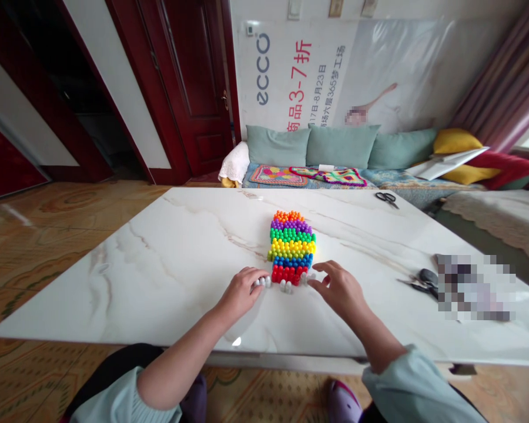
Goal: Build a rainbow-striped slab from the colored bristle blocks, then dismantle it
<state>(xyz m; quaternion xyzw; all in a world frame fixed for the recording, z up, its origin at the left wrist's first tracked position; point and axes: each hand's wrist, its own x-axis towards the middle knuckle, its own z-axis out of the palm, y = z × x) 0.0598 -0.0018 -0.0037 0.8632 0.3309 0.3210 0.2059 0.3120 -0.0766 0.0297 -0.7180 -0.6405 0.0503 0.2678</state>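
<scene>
Bright bead clusters stand in stacked rows, orange, purple, green, yellow, olive, blue and red, making a colourful bead block (pixel 293 242) at the middle of the table. At its near left corner, my left hand (pixel 241 291) has its fingers curled round a few white beads (pixel 265 282). By the near right corner, my right hand (pixel 340 289) pinches more white beads (pixel 304 278) between thumb and index finger. A small white bead cluster (pixel 286 286) sits loose between the hands, just in front of the red row (pixel 290 274).
Black-handled scissors (pixel 424 283) lie right of my right hand, beside a blurred-out patch (pixel 474 288). A second pair of scissors (pixel 387 200) rests near the far right edge of the white marble-look table (pixel 158 270). Behind it is a sofa with green cushions (pixel 341 145).
</scene>
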